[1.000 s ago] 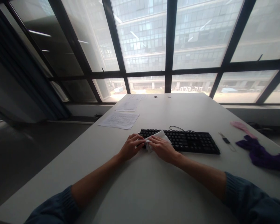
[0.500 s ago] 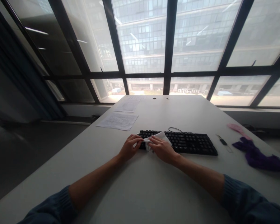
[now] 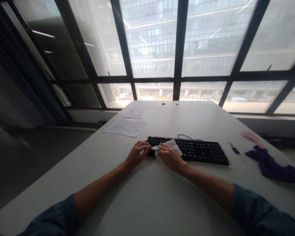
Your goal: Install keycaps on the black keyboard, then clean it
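A black keyboard (image 3: 203, 152) lies on the white table, turned slightly so that its right end is nearer. My left hand (image 3: 137, 153) is at its left end, fingers bent and closed on the keyboard's edge; the fingertips are partly hidden. With my right hand (image 3: 171, 157) I hold a white tissue (image 3: 174, 144) down on the left half of the keys. Part of the tissue lies under my fingers, and a pinched tip points toward my left hand. Some keys are hidden beneath the hand and tissue.
Printed sheets (image 3: 125, 127) lie at the table's left. A key with a black fob (image 3: 235, 150), a pink cloth (image 3: 252, 138) and a crumpled purple cloth (image 3: 272, 165) are on the right. The keyboard's cable (image 3: 184, 135) loops behind it. Windows stand beyond the table.
The tissue's tip has come away from my left fingers, and its hanging part near the keyboard's front edge has shifted. Both hands have stayed almost in place.
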Available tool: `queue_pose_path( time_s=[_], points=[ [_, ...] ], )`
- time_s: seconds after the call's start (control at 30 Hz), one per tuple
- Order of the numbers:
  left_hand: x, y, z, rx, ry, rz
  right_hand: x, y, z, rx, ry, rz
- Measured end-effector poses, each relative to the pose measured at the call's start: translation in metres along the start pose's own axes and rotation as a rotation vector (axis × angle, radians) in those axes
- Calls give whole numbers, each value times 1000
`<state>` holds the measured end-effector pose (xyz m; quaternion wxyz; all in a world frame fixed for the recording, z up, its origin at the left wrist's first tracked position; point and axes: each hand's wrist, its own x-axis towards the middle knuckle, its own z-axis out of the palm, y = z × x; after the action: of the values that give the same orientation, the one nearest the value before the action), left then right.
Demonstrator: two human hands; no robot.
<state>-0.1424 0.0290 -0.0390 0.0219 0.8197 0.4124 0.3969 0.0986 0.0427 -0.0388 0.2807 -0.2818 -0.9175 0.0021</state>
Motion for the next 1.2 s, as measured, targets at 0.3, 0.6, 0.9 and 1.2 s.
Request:
queue_pose_path(
  time_s=[0.3,0.6,0.9,1.2],
  points=[
    [1,1,0,-1,9,-9,-1,0,6,-41,-58,-63],
    [1,0,-1,-7,24,-26,-1,2,11,-33,-94,-52],
    [-1,-1,-3,-26,-13,-11,1,-1,9,-12,-23,-44],
    [1,0,-2,-17,-9,-11,0,-3,5,0,-25,-18]
  ],
)
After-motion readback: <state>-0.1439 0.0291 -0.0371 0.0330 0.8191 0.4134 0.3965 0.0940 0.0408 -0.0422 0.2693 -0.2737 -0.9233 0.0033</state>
